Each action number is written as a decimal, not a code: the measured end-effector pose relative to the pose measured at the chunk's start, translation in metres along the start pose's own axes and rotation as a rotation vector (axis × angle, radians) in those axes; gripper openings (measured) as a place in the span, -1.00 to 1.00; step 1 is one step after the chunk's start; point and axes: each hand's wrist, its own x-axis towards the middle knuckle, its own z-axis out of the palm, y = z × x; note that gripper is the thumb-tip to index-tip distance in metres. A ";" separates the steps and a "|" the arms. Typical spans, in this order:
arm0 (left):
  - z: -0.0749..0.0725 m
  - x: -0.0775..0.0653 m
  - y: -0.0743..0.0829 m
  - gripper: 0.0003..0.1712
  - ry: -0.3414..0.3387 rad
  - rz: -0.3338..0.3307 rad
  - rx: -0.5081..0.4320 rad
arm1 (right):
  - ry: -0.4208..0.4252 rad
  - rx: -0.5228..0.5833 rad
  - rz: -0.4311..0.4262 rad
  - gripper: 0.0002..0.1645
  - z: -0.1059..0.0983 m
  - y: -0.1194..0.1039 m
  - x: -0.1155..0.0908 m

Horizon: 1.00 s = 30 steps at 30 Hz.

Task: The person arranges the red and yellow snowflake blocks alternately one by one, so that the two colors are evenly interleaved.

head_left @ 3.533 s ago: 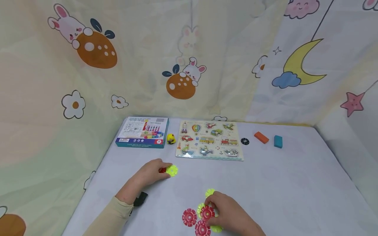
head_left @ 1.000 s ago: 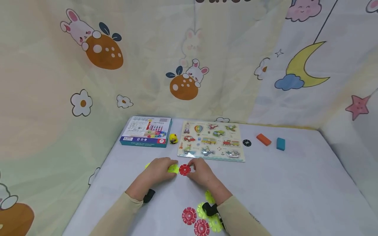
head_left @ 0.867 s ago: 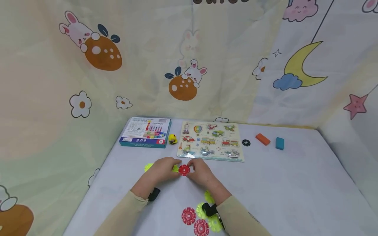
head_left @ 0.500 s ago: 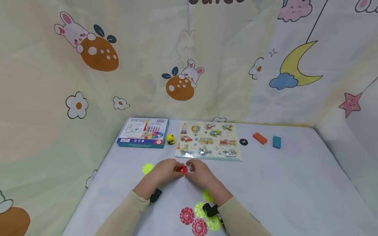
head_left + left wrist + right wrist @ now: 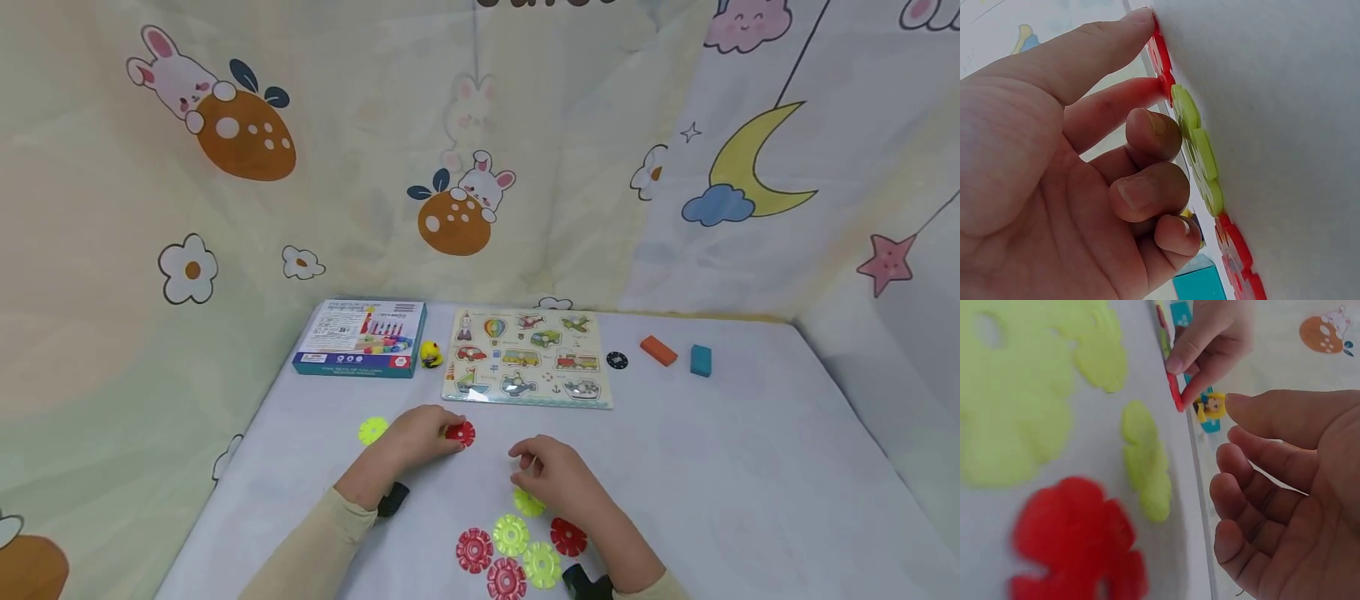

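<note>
In the head view my left hand pinches a red flower-shaped plastic disc between thumb and forefinger. The left wrist view shows it at one end of a flat row, followed by a yellow-green disc and another red disc. A yellow-green disc peeks out left of that hand; the middle of the row is hidden beneath it. My right hand, holding nothing, hovers with loosely bent fingers over a loose yellow-green disc. Nearer lie a red disc and several more red and yellow-green ones.
Along the back of the white table stand a boxed set, a small yellow figure and a vehicle puzzle board. Right of the board lie a black round chip, an orange block and a teal block.
My right hand brought a red disc from the loose group to the row's right end, released it and drew back toward the group. My left hand shifted right and now grips that red disc.
</note>
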 end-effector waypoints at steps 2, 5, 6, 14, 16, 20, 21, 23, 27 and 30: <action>0.000 0.000 0.000 -0.44 -0.003 0.000 -0.007 | -0.004 -0.017 0.003 -0.64 0.001 0.005 -0.009; -0.001 -0.002 0.000 -0.44 -0.007 -0.002 -0.015 | -0.021 -0.080 0.002 -0.62 0.004 0.012 -0.020; -0.001 -0.002 0.000 -0.44 -0.009 -0.002 -0.018 | -0.026 -0.106 0.006 -0.61 0.005 0.014 -0.023; -0.001 -0.003 0.002 -0.43 -0.007 -0.014 -0.026 | -0.020 -0.250 0.082 -0.53 0.013 0.015 -0.025; 0.000 -0.002 0.002 -0.43 -0.006 -0.009 -0.030 | -0.026 -0.252 0.121 -0.51 0.012 0.014 -0.022; 0.000 -0.001 0.000 -0.44 -0.008 0.003 -0.026 | -0.061 -0.256 0.142 -0.51 0.008 0.010 -0.016; 0.000 -0.001 0.000 -0.44 -0.008 0.002 -0.025 | -0.072 -0.250 0.143 -0.51 0.007 0.009 -0.015; 0.000 0.000 0.000 -0.44 -0.010 -0.004 -0.019 | -0.092 -0.234 0.145 -0.52 0.005 0.006 -0.013; -0.001 -0.002 0.001 -0.44 -0.022 -0.021 -0.025 | -0.120 -0.179 0.152 -0.61 0.001 -0.001 -0.013; -0.002 -0.005 0.003 -0.43 -0.028 -0.031 -0.021 | -0.127 -0.141 0.098 -0.70 -0.004 -0.007 -0.014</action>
